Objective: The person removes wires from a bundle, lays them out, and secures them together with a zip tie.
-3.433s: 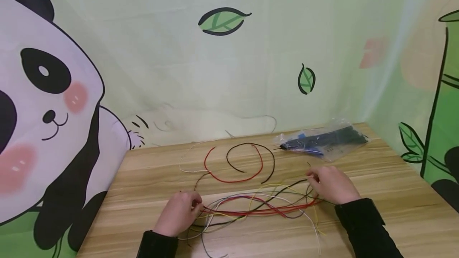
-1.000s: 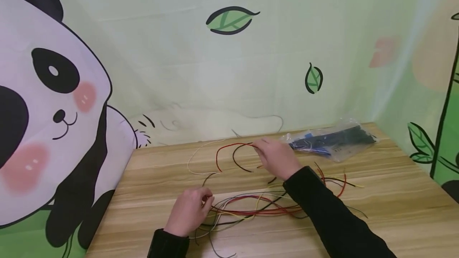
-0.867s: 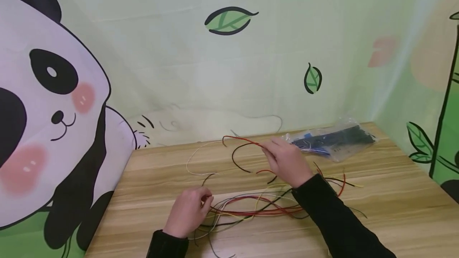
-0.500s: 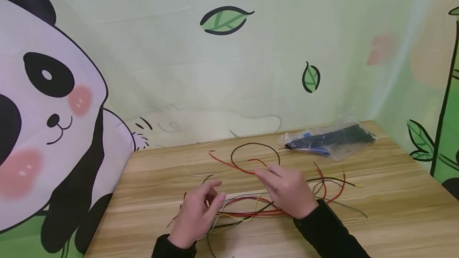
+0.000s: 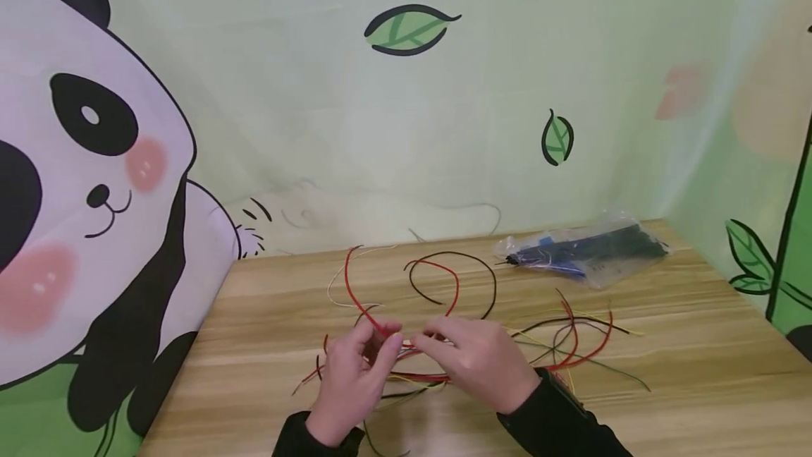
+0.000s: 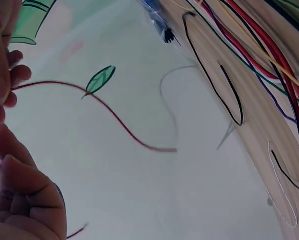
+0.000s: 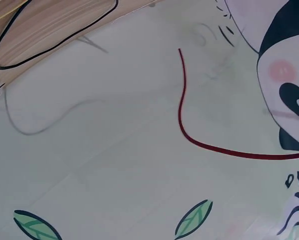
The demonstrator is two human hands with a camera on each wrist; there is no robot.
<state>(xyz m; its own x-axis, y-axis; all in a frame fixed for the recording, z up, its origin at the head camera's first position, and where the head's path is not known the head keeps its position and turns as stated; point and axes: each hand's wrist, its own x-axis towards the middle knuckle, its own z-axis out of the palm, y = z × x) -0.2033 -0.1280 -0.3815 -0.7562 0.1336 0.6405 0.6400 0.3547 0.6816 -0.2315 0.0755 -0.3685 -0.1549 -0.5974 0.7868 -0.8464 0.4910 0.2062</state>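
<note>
My right hand (image 5: 482,358) pinches a red wire (image 5: 350,281) low in the head view. That wire passes the left fingertips and arcs up to the left; its free end crosses the left wrist view. My left hand (image 5: 355,386) curls close beside it, thumb and index finger raised toward the wire. Several wire ends (image 5: 309,375) stick out left of this hand, and a bundle of coloured wires (image 5: 421,377) runs right beneath both hands. What the lower left fingers enclose is mostly hidden. The bundle's far ends (image 5: 586,344) fan out beyond the right hand.
A curved black wire (image 5: 493,281), another red wire (image 5: 455,281) and a thin white wire (image 5: 333,284) lie behind the hands. A clear plastic bag (image 5: 609,273) of black strips stands at the back right of the wooden table (image 5: 710,372), against a panda-printed backdrop.
My right hand left the bundle, picked up a red wire from the back and brought it down to the left hand. The left thumb and index finger have opened out and lifted.
</note>
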